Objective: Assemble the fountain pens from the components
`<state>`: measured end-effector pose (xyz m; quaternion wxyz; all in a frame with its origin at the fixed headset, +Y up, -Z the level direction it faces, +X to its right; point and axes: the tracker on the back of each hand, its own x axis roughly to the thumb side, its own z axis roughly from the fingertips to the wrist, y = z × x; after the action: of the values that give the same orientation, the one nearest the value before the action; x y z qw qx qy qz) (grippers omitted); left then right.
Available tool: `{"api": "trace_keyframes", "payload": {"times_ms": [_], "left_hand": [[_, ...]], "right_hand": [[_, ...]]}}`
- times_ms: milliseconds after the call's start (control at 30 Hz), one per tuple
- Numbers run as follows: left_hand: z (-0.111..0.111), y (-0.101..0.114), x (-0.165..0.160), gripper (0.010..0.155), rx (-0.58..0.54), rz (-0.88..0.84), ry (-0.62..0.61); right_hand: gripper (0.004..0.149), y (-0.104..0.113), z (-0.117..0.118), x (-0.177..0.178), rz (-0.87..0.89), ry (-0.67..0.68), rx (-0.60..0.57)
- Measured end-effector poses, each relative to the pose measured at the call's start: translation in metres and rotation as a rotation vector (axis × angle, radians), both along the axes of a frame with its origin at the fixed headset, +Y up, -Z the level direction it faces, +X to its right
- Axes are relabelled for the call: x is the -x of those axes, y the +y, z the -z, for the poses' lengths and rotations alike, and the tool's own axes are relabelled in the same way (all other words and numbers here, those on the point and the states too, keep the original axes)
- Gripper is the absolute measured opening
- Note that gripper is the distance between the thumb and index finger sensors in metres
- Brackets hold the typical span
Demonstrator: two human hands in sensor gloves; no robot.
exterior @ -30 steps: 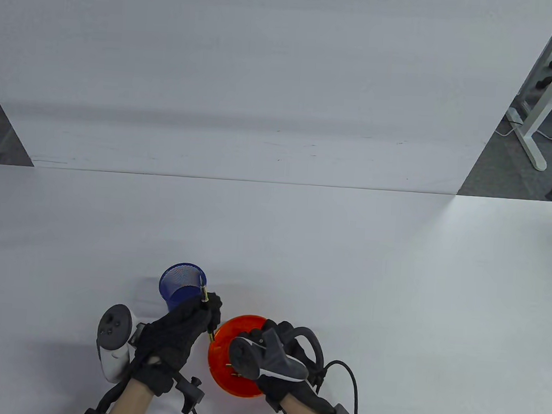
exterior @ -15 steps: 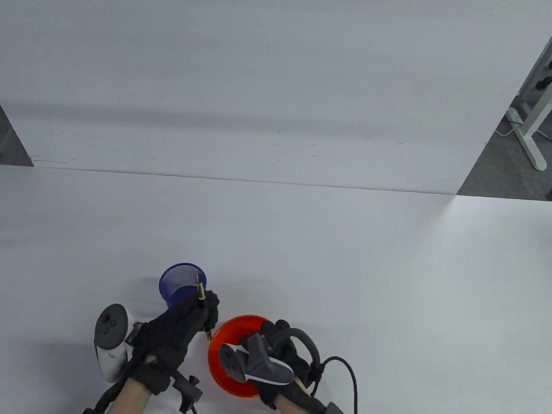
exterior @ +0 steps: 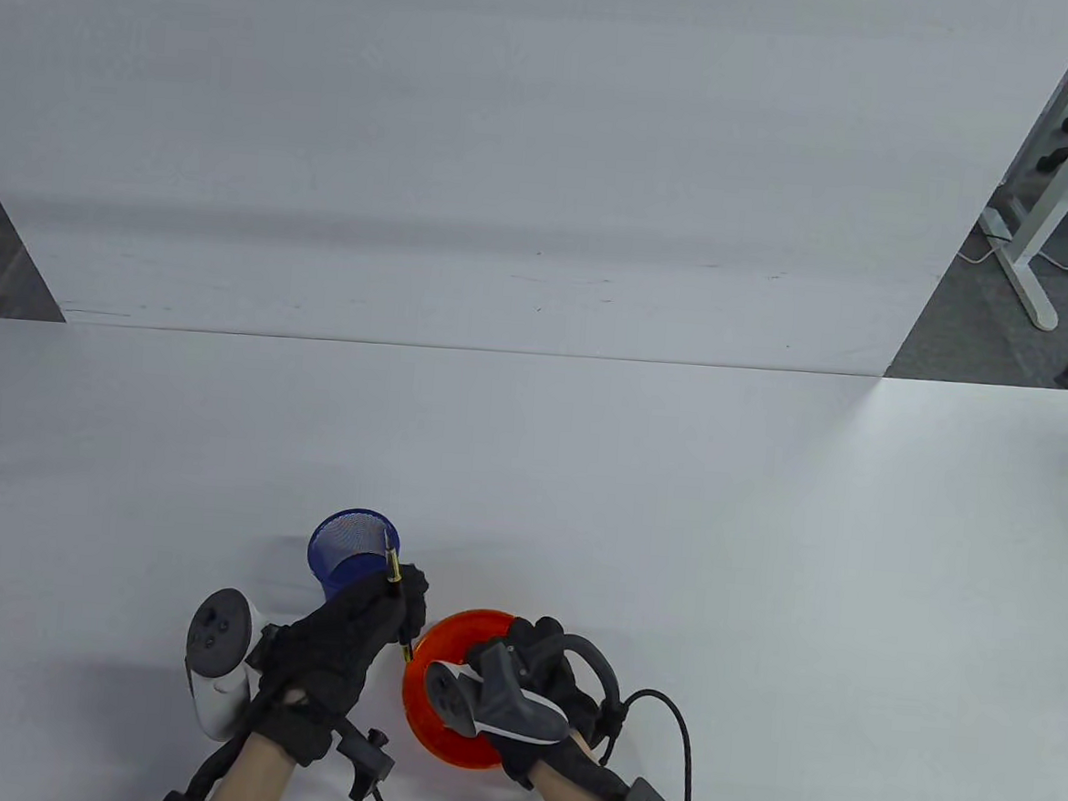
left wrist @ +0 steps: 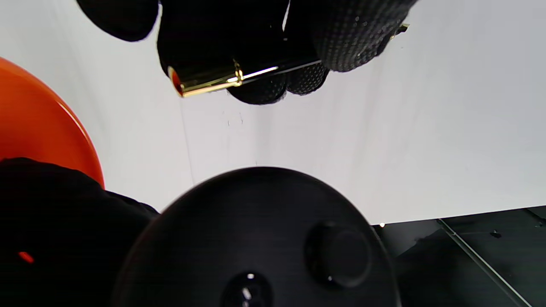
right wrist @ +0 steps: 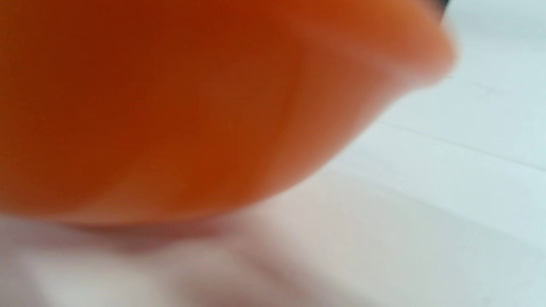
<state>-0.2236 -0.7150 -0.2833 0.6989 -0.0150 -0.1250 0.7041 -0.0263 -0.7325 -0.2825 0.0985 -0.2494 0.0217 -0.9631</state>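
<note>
Gripping a slim black pen section (exterior: 397, 603) with gold trim, the left hand (exterior: 343, 648) sits low on the white table (exterior: 760, 572), at about 7 o'clock from the table's middle in the table view. The piece runs slantwise through the closed fingers: its upper end pokes out over the rim of the blue mesh pen cup (exterior: 349, 557), which stands just beyond the hand at 12 o'clock from it, while its lower gold end shows below the fingers, close to the rim of the orange bowl (exterior: 444, 637).

From the left wrist view the same pen section (left wrist: 239, 76) lies across the gloved fingertips (left wrist: 354, 38), pinched between them, with an open gold collar at its left end and a glossy black barrel running right. Part of the orange bowl (left wrist: 42, 128) curves in at 9 o'clock.

Over the bowl's right side rests the right hand (exterior: 551, 685), its grey tracker (exterior: 490, 704) covering the palm and fingers, so whether that hand is open or closed on anything cannot be told. Small gold-tipped parts inside the bowl are too hidden to name. The right wrist view is filled by a blurred stretch of the orange bowl (right wrist: 192, 106) above the table (right wrist: 426, 192).

A white tracker (exterior: 219, 657) sits at 9 o'clock of the left hand.
</note>
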Motion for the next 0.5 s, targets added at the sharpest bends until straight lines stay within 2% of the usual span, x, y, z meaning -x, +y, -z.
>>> {"api": "trace_keyframes", "payload": {"times_ms": [500], "left_hand": [[0.0001, -0.0008, -0.0015, 0.049, -0.003, 0.007, -0.005]], "right_hand": [[0.051, -0.0017, -0.0018, 0.0006, -0.029, 0.024, 0.006]]}}
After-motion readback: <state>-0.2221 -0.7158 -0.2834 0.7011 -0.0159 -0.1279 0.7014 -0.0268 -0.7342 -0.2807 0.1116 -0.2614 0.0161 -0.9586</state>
